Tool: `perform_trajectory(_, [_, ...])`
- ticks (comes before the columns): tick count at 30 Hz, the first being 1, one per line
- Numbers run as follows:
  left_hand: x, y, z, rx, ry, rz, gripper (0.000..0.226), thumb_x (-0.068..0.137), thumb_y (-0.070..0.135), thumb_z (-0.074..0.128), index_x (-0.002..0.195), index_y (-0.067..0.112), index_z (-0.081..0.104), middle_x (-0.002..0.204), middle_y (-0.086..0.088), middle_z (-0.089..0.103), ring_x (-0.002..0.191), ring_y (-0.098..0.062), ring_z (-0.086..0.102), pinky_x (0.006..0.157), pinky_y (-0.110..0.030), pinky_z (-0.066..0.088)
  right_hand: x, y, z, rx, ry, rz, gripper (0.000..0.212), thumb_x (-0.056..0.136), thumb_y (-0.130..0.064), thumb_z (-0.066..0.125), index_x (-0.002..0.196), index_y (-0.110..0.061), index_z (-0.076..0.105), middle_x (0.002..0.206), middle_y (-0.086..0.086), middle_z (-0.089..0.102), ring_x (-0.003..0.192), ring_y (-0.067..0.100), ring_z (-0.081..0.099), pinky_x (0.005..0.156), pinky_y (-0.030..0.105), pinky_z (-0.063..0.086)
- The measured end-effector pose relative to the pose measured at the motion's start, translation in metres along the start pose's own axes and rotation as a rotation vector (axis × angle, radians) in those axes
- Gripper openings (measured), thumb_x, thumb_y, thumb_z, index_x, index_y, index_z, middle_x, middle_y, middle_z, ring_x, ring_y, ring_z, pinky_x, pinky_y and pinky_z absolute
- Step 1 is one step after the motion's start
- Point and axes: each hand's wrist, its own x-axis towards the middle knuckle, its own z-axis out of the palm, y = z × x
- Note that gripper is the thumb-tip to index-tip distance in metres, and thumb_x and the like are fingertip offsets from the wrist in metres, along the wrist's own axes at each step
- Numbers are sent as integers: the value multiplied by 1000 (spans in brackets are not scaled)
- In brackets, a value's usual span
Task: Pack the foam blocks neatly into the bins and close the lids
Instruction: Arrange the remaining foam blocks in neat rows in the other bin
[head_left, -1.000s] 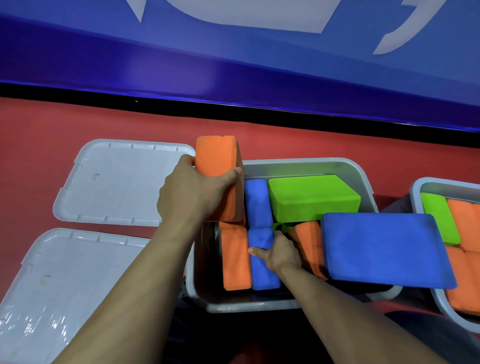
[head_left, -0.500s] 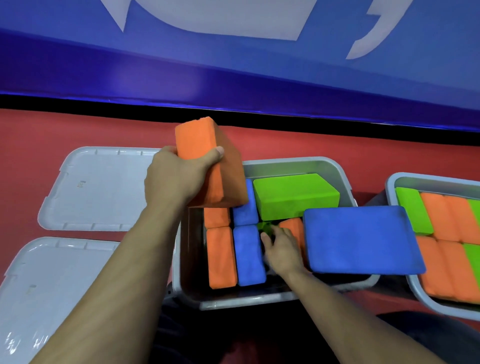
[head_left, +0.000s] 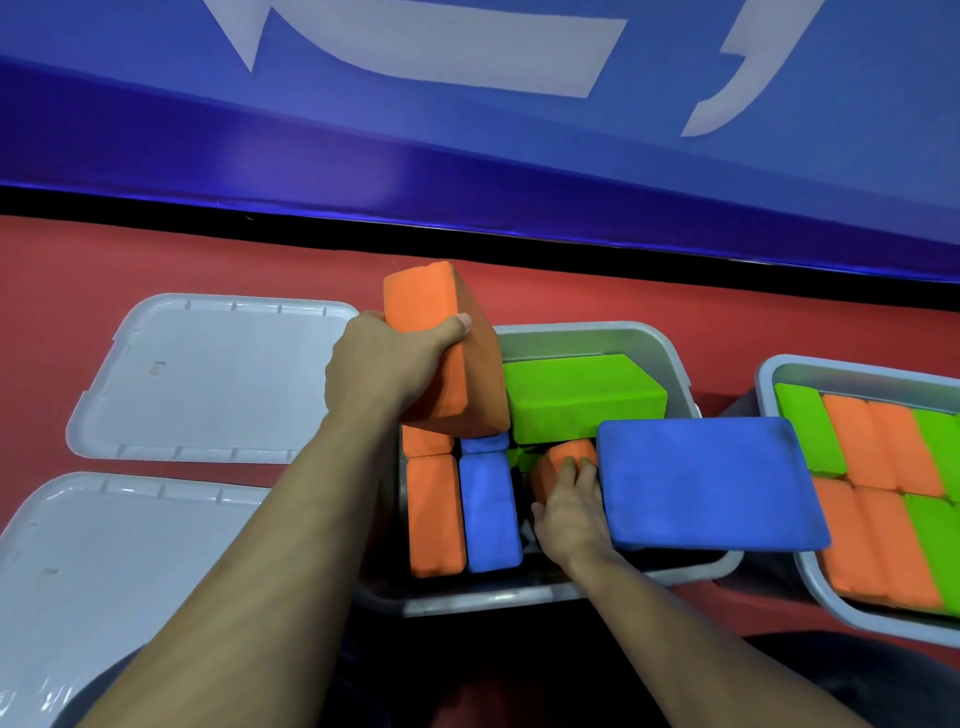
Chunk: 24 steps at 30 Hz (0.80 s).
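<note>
A grey bin sits in the middle on the red floor. My left hand grips an orange foam block, held tilted above the bin's far left corner. Inside the bin, an orange block and a blue block stand side by side at the left. My right hand holds another orange block in the bin's middle. A green block lies at the back. A large blue block lies across the bin's right rim.
Two grey lids lie on the floor at left, one far and one near. A second bin at right is filled with orange and green blocks. A blue padded wall runs behind.
My left hand lifted the orange block out of the bin's left row and tilted it. My right hand moved from the blue block to the orange block in the middle.
</note>
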Motion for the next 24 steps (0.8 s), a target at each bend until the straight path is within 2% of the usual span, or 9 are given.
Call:
perform_trajectory(3, [2, -2, -2, -2, -10, -2, 87, 45, 86, 66, 97, 17, 66, 96, -2, 69, 91, -31, 68, 85, -49, 59, -4, -3, -3, -67, 26, -46, 73, 87, -27, 68, 144, -4, 29, 139, 14, 29, 132, 35, 41, 113, 38, 35])
perform_trajectory(6, [3, -1, -4, -18, -6, 14, 87, 44, 87, 66, 96, 17, 66, 95, -3, 70, 90, -31, 68, 84, -50, 59, -11, -16, -22, -8, 61, -157, 55, 91, -26, 64, 138, -8, 42, 140, 12, 39, 131, 33, 43, 109, 40, 38])
perform_trajectory(10, [4, 2, -4, -37, 4, 31, 87, 45, 88, 66, 93, 16, 68, 92, -3, 71, 88, -31, 69, 83, -50, 59, 2, -26, -88, 60, 270, -301, 62, 90, -37, 68, 142, -10, 48, 142, 9, 45, 132, 31, 43, 111, 40, 36])
perform_trajectory(12, [1, 2, -3, -33, 5, 42, 86, 46, 87, 67, 93, 15, 67, 91, -4, 70, 87, -31, 69, 82, -50, 59, 21, -15, -130, 42, 271, -203, 78, 83, -49, 75, 145, -12, 44, 144, 13, 43, 133, 35, 41, 113, 42, 35])
perform_trajectory(15, [-3, 1, -6, -31, -7, 49, 84, 48, 87, 68, 93, 16, 68, 91, -3, 70, 86, -31, 68, 82, -51, 59, 49, 33, -182, -79, 117, 134, 114, 64, -71, 80, 151, -16, 30, 152, 19, 32, 140, 42, 35, 116, 48, 32])
perform_trajectory(18, [-6, 2, -13, -44, -9, 64, 83, 50, 86, 67, 93, 15, 68, 90, -4, 70, 86, -30, 68, 83, -50, 59, 50, 94, -205, 13, 29, 419, 139, 51, -74, 85, 156, -13, 17, 159, 21, 24, 145, 41, 29, 115, 53, 33])
perform_trajectory(21, [-7, 3, -19, -67, 2, 73, 81, 49, 85, 68, 88, 14, 69, 86, -5, 71, 84, -31, 69, 83, -51, 59, 38, 142, -200, 350, -17, 539, 145, 43, -72, 90, 155, -7, 25, 156, 15, 38, 138, 37, 43, 111, 52, 40])
perform_trajectory(22, [-8, 4, -21, -78, 5, 75, 80, 49, 84, 69, 88, 15, 69, 86, -5, 71, 83, -31, 69, 83, -52, 59, 34, 151, -196, 430, -30, 530, 142, 36, -73, 90, 149, -6, 37, 148, 13, 49, 128, 35, 53, 104, 49, 47])
perform_trajectory(24, [-10, 6, -24, -114, 6, 75, 77, 49, 83, 72, 88, 16, 69, 86, -4, 71, 84, -30, 69, 82, -53, 60, 29, 157, -198, 532, -75, 445, 111, 40, -65, 92, 131, -8, 61, 125, 8, 67, 101, 26, 67, 76, 36, 54])
